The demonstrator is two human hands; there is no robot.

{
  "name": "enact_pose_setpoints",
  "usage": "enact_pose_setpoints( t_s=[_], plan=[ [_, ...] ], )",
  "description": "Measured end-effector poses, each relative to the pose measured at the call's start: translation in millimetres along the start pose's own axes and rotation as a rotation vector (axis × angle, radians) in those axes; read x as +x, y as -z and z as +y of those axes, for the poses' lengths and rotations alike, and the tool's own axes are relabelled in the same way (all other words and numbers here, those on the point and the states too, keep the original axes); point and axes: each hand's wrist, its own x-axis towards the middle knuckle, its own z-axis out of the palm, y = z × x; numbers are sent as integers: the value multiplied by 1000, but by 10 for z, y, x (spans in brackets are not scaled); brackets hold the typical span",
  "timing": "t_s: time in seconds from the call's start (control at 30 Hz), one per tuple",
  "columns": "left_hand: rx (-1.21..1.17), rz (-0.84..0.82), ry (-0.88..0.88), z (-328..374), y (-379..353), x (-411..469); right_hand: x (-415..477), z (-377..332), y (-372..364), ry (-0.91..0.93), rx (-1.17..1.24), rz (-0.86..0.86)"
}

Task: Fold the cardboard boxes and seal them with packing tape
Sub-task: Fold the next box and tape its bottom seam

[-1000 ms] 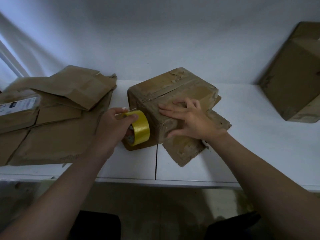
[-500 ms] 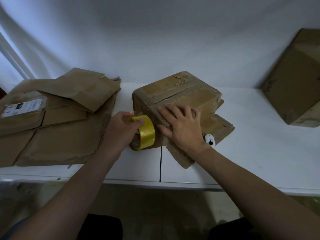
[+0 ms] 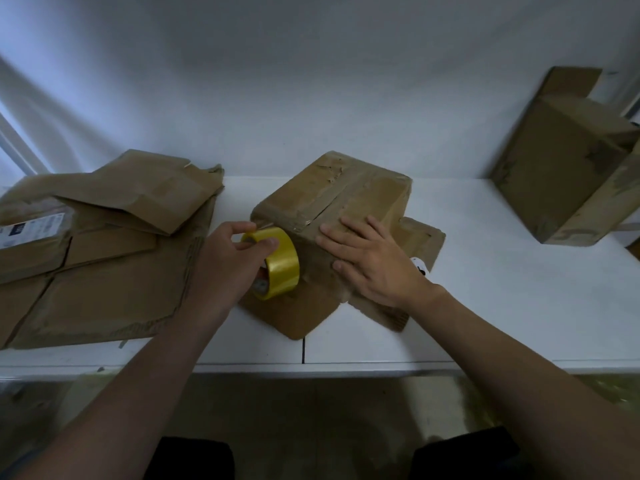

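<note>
Two hands work at one cardboard box (image 3: 346,192) on a white table (image 3: 485,289), seen from my head camera looking down. To do this step well, I judge I should hold the roll close against the near left corner of the box, draw the tape taut along the seam, and press it flat with my other palm as it goes down, so that no wrinkle or bubble lifts the strip. My left hand (image 3: 225,261) grips the yellow tape roll (image 3: 280,263), thumb and fingers curled round its rim, and the roll stands on edge, touching the near left side of the box. My right hand (image 3: 374,261) lies flat with straight, spread fingers on the sloping near face of the box, pressing it down and holding nothing. The box sits between my hands and just beyond them, its upper face already crossed by a strip of tape, and its loose flaps (image 3: 301,313) splay on the table beneath my wrists. Flattened cardboard (image 3: 104,271) is piled to the left, just beside my left forearm. A second box (image 3: 568,161) stands well apart at the far right.
</note>
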Motion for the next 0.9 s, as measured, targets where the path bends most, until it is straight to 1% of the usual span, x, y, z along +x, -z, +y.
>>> enact_pose_setpoints(
  t_s=[0.1,0.27,0.33,0.43,0.5,0.53,0.57,0.67,0.73,0.83,0.9],
  plan=[
    [-17,-22,-14,78,-39,-81,-166,99,38,43,40,19],
    [-22,-47,-41,147,-110,-183,-361,146,170,35,148,97],
    [-13,-42,-66,177,-135,-228,-418,170,259,13,164,150],
    [-6,-50,-97,244,-165,-296,-415,113,398,-38,104,168],
    [-7,-80,-116,273,-180,-344,-359,7,496,-74,87,180],
    [-6,-104,-134,291,-188,-376,-321,-65,553,-110,118,194],
    [-2,-131,-159,311,-197,-408,-283,-140,612,-160,184,217],
    [42,-226,-272,372,-228,-517,-159,-330,791,-332,527,300],
    [49,-301,-320,395,-243,-592,-80,-405,907,-397,684,263],
    [36,-380,-342,373,-264,-648,-27,-466,1017,-396,790,181],
    [5,-384,-339,351,-285,-655,-24,-486,1049,-367,882,192]
  ],
)
